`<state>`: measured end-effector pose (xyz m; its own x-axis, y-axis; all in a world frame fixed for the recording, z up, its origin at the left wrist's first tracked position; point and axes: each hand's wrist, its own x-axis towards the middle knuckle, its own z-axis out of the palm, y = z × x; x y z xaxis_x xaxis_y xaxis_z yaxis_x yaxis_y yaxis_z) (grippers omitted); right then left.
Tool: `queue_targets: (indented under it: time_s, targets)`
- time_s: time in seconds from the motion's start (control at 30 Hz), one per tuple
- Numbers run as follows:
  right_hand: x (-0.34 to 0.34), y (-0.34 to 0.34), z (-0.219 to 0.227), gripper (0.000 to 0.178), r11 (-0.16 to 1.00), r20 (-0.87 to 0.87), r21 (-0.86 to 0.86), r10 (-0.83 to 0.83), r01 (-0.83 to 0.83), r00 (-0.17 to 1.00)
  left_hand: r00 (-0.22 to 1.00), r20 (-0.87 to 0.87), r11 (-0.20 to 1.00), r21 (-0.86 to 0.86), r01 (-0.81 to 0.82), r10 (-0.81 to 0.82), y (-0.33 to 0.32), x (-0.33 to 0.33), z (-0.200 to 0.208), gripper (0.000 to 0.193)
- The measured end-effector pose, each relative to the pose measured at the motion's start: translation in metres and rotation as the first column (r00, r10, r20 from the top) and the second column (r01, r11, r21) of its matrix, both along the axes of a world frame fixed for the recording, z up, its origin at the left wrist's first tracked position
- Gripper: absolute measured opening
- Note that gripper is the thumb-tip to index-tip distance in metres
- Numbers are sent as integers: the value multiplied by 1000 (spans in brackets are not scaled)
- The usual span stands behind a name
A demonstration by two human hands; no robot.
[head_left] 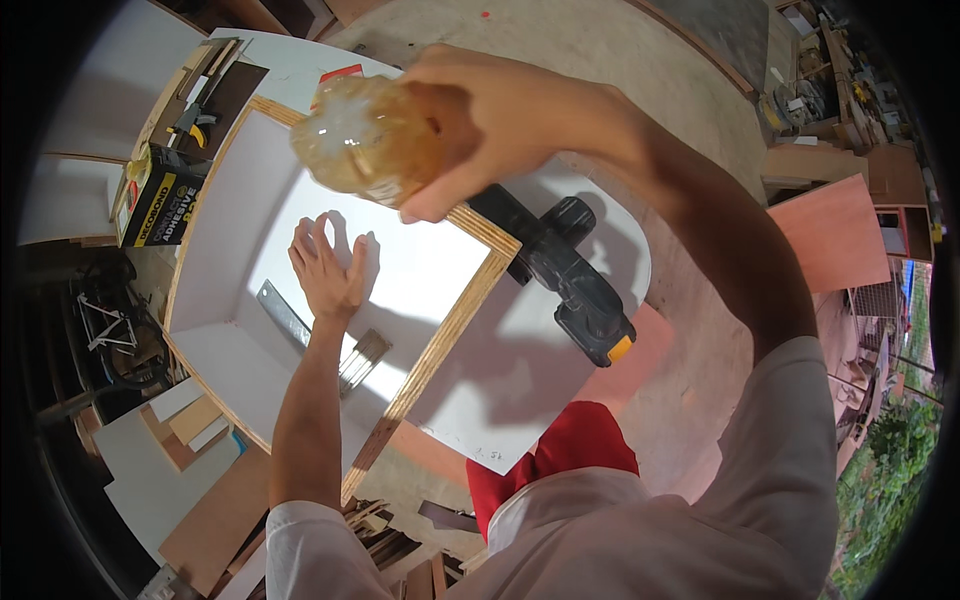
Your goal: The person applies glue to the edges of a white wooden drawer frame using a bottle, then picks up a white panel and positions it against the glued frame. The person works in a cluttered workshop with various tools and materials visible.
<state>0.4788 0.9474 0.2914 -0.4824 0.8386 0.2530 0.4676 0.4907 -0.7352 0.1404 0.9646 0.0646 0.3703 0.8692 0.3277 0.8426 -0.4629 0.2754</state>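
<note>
My right hand is raised over the far edge of an open box, wrapped round a clear plastic bottle with a yellowish, glue-like coating or content. The box has white inner faces and raw plywood edges. My left hand rests with fingers spread on the white panel inside the box. Beside the left wrist lies a narrow dark metal blade. Close by on the other side is a small ribbed, pale block, whose kind I cannot make out.
A black cordless power tool with a yellow-marked battery lies on the white table, right of the box. A black tin stands to the left, near a yellow-handled tool. Board offcuts lie at lower left; a bicycle is beyond.
</note>
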Motion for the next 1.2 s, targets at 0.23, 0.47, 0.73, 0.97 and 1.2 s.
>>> queue_targets:
  time_s: [0.23,0.47,0.73,0.97,1.2]
  targets:
    - [27,-62,21,73,965,58,-258,-31,45,998,999,-52,1000,-17,6,-7,2,-1,-3,74]
    - [39,-88,-3,75,924,-155,-348,-227,162,961,999,-40,1000,-5,-6,6,2,3,-4,74]
    - [27,-122,26,53,972,34,-166,-161,165,986,994,-108,996,-77,-34,25,-1,2,-8,80]
    - [-19,-125,37,35,963,-156,-161,-239,215,958,990,-138,989,-148,-8,-13,44,-71,-50,88]
    - [-40,-208,47,44,862,-387,-331,-495,384,778,780,618,870,-433,235,96,-43,-102,218,60]
